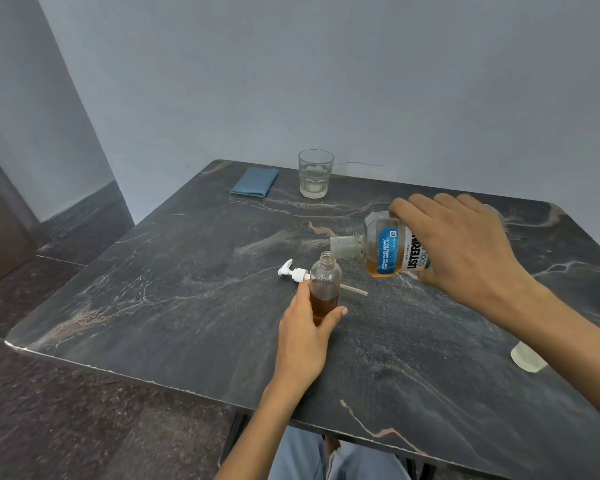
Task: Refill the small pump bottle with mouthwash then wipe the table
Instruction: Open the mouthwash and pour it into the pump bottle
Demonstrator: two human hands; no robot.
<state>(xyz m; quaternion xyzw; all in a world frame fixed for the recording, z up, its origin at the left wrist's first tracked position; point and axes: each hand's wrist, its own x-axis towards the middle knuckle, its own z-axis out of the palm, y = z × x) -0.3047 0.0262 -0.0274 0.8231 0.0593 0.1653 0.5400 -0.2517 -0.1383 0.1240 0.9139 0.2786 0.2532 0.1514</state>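
A small clear bottle stands upright and uncapped on the dark marble table, about half full of amber liquid. My left hand grips its lower part. My right hand holds the mouthwash bottle tipped on its side, its open neck right above the small bottle's mouth. Amber mouthwash lies in the lower side of the tipped bottle. The white pump head with its tube lies on the table just behind the small bottle.
A folded blue cloth lies at the table's far edge, with a clear drinking glass beside it. A translucent cap sits near the right edge under my right forearm. Grey walls stand behind.
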